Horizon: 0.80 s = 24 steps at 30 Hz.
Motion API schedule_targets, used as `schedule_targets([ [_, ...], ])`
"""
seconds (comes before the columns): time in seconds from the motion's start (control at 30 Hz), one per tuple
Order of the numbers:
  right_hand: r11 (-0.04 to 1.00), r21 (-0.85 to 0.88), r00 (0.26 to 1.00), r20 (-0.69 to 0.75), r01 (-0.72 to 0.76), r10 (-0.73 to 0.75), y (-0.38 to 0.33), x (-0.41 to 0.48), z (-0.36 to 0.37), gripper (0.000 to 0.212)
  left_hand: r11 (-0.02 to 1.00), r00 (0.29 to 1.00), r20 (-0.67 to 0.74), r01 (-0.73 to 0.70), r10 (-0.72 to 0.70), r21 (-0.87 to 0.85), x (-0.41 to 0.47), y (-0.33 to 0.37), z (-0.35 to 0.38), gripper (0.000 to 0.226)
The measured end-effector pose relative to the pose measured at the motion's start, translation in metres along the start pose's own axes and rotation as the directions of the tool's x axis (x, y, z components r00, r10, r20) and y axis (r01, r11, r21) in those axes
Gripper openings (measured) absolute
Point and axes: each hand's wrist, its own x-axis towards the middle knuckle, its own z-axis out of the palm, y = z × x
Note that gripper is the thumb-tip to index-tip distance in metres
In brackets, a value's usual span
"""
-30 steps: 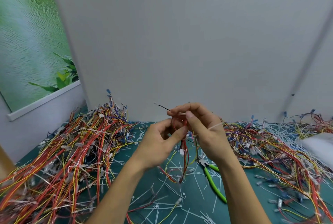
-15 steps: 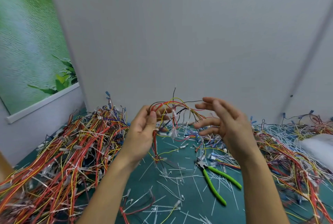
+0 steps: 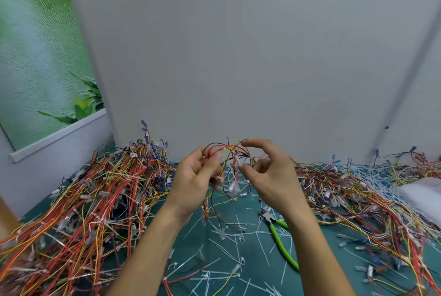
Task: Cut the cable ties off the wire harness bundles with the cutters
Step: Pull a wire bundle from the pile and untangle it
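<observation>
A small wire harness bundle [image 3: 230, 152] of red, yellow and black wires arches between my hands above the green mat. My left hand [image 3: 195, 179] grips its left side between thumb and fingers. My right hand [image 3: 267, 171] is at its right side, thumb and a fingertip pinching at a white cable tie [image 3: 238, 163], the other fingers curled apart. Loose ends with clear connectors hang below. The green-handled cutters [image 3: 278, 233] lie on the mat beneath my right forearm, held by no hand.
A large heap of wire harnesses [image 3: 78, 212] fills the left of the green mat [image 3: 260, 272]. Another heap [image 3: 370, 200] spreads along the right. Cut white ties litter the mat's middle. A white cloth-like object [image 3: 422, 195] lies at the far right. A grey wall stands close behind.
The bundle was pinched tight between both hands, then spread open as the hands parted. Now my right hand has come back in to the bundle's right side. The cutters stay on the mat.
</observation>
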Motion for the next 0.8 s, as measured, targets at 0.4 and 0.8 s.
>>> schedule_targets([
  [0.4,0.988,0.131,0.995,-0.07,0.079,-0.07,0.0,-0.001,0.007,0.019,0.994,0.997,-0.03,-0.067,0.07,0.084,0.003,-0.001,-0.005,0.026],
  [0.8,0.986,0.081,0.989,-0.044,0.143,-0.14,0.0,-0.001,0.006,0.015,0.944,0.984,-0.065,-0.138,0.165,0.3,0.002,-0.001,-0.011,0.012],
])
